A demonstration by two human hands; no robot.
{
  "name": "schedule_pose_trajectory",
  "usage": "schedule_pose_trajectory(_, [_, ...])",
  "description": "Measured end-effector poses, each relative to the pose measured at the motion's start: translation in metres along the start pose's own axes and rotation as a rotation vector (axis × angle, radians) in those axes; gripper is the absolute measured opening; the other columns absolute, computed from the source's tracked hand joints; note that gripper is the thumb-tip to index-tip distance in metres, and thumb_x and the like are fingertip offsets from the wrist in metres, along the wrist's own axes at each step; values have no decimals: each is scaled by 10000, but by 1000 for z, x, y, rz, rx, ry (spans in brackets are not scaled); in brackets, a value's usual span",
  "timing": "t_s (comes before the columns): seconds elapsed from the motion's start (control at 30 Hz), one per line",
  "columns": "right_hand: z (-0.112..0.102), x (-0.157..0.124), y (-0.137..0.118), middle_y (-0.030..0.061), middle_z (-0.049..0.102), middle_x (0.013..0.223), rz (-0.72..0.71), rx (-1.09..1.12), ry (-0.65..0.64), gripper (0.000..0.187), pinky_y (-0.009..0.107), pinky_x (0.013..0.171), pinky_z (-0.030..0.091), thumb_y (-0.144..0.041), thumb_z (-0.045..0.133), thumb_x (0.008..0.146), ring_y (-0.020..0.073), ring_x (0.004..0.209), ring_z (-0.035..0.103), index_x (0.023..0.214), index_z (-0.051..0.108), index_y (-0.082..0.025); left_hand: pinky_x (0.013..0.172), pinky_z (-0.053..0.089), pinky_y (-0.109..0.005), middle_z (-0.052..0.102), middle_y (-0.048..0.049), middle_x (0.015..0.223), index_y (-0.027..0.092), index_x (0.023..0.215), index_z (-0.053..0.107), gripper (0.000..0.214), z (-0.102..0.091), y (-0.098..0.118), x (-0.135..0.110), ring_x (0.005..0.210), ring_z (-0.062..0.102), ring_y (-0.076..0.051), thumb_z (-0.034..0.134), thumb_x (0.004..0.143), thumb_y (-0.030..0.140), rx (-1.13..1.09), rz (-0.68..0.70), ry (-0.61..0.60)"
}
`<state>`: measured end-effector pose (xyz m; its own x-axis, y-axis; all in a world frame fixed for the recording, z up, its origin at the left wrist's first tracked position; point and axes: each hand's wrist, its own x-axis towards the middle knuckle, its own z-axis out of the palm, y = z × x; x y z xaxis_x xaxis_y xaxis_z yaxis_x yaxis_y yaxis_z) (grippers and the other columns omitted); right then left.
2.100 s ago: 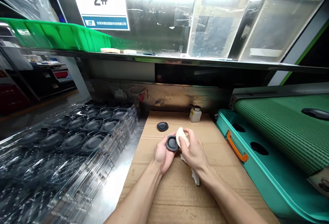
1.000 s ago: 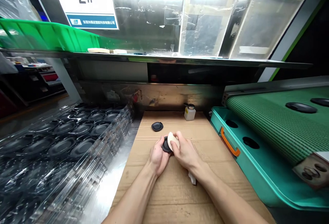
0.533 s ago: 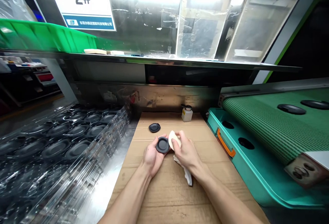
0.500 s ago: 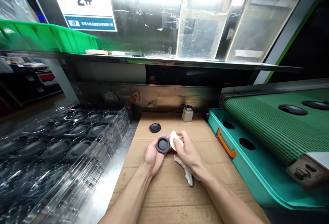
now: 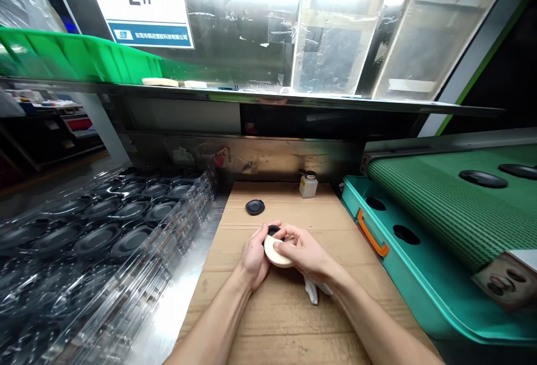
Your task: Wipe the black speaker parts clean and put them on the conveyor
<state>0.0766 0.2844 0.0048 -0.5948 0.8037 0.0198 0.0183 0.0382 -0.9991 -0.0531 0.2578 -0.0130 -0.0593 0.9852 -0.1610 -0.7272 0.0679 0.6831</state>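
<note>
Held in my left hand (image 5: 254,256) is a round black plastic lid (image 5: 273,230), mostly covered now. My right hand (image 5: 304,250) grips a round cream-coloured pad (image 5: 278,254), fingers closed on its right side, and the pad lies over the near part of the lid. A second black lid (image 5: 255,207) rests on the cardboard sheet (image 5: 251,320) just beyond my hands. Partly under my right wrist lies a crumpled white cloth (image 5: 312,289). A small white bottle with a dark cap (image 5: 309,185) stands at the cardboard's far edge.
On the left, stacked clear plastic trays (image 5: 168,259) hold many black lids. To the right, a teal bin (image 5: 419,292) with an orange handle (image 5: 371,233) sits under a green conveyor belt (image 5: 444,208) carrying black pieces. A metal shelf (image 5: 293,98) with a green crate (image 5: 84,57) crosses above.
My right hand has moved the pad left and toward me, so it now covers much of the lid. My left hand has turned slightly around the lid.
</note>
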Motion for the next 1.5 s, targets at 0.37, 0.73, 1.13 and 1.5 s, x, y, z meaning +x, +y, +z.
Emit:
schedule_pose_trajectory(0.37, [-19, 0, -10, 15, 656, 813, -128, -404, 120, 215, 215, 612, 416, -262, 545, 774, 126, 688, 558, 918, 663, -155, 959, 461, -400, 665, -143, 1094, 108, 982, 655, 264, -3, -7, 6, 1036, 623, -260, 523, 890, 318, -62, -16, -12])
schedule_pose_trajectory(0.73, [-23, 0, -8, 27, 674, 955, -151, -430, 27, 218, 225, 702, 434, -251, 548, 771, 151, 811, 592, 909, 693, -164, 971, 450, -382, 658, -134, 1100, 113, 949, 673, 271, -5, -9, 7, 1048, 610, -251, 522, 889, 329, -55, -33, -21])
schedule_pose_trajectory(1.13, [-24, 0, -8, 16, 672, 802, 42, -471, -19, 202, 202, 575, 395, -231, 587, 698, 114, 630, 550, 832, 712, -146, 954, 461, -408, 659, -158, 1094, 104, 956, 669, 289, -4, -6, 5, 1042, 614, -269, 524, 887, 344, -34, -54, -13])
schedule_pose_trajectory(1.5, [-25, -1, -7, 5, 690, 822, -33, -524, -33, 219, 206, 600, 415, -248, 553, 743, 134, 684, 592, 858, 722, -170, 954, 464, -389, 663, -141, 1088, 111, 926, 682, 258, -4, -8, 7, 1035, 614, -255, 543, 879, 324, -34, -33, -31])
